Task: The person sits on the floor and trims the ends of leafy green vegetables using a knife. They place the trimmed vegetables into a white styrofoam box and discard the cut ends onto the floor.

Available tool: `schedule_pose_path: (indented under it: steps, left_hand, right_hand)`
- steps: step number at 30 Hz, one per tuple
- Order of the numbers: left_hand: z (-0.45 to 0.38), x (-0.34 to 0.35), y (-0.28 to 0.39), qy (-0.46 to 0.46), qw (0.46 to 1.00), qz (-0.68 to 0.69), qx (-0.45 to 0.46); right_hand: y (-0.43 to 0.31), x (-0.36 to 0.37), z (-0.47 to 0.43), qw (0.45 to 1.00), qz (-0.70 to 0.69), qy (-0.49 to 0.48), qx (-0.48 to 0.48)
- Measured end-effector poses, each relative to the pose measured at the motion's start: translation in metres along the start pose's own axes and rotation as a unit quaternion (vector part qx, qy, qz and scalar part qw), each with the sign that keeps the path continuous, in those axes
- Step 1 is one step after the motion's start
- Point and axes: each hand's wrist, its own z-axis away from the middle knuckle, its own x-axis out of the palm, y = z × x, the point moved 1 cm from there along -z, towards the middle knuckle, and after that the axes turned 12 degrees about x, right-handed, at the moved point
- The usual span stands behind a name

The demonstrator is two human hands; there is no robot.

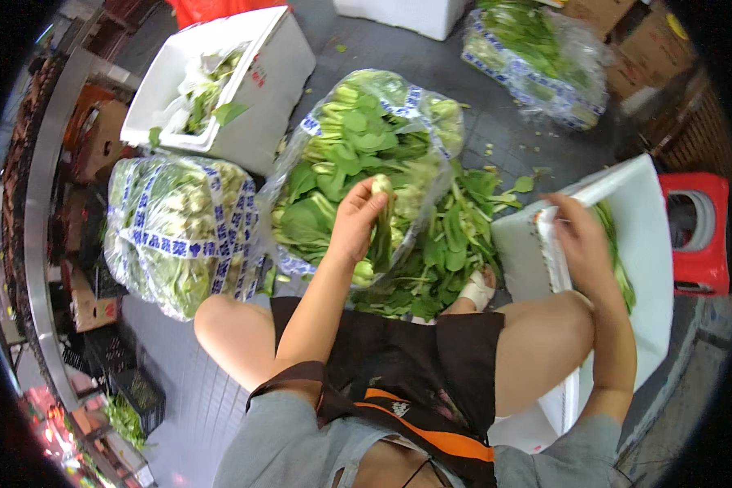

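Note:
My left hand [358, 216] grips a leafy green vegetable [382, 226] by its pale stem end, with the leaves hanging down. Below it stands an opened plastic bag [436, 122] packed with leafy greens [366, 134]. My right hand [576, 241], blurred, is over the near wall of a white foam box [646, 244] at the right; its fingers are near the rim, and whether they hold anything is unclear. Some long greens [613, 250] lie inside that box. Between the bag and the box, loose leaves [454, 244] are heaped on the floor beside a sandalled foot [479, 290].
A full plastic bag of greens [183, 232] stands left, below a foam box [238, 116] with scraps. Another bag of greens [537, 67] lies at the upper right by cardboard boxes [653, 52]. A red stool [704, 268] is beyond the right foam box. Black crates [137, 390] sit lower left.

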Motion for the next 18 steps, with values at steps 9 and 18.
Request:
schedule_pose_path:
  steps: [9,18]
  left_hand:
    - [0.029,0.103,0.022,-0.066,0.995,0.075,-0.021]
    - [0.042,0.116,0.004,-0.086,0.981,0.133,-0.112]
  right_hand:
    - [-0.029,0.035,-0.001,0.956,0.167,-0.036,-0.238]
    - [0.006,0.01,0.009,0.986,0.139,-0.028,-0.087]
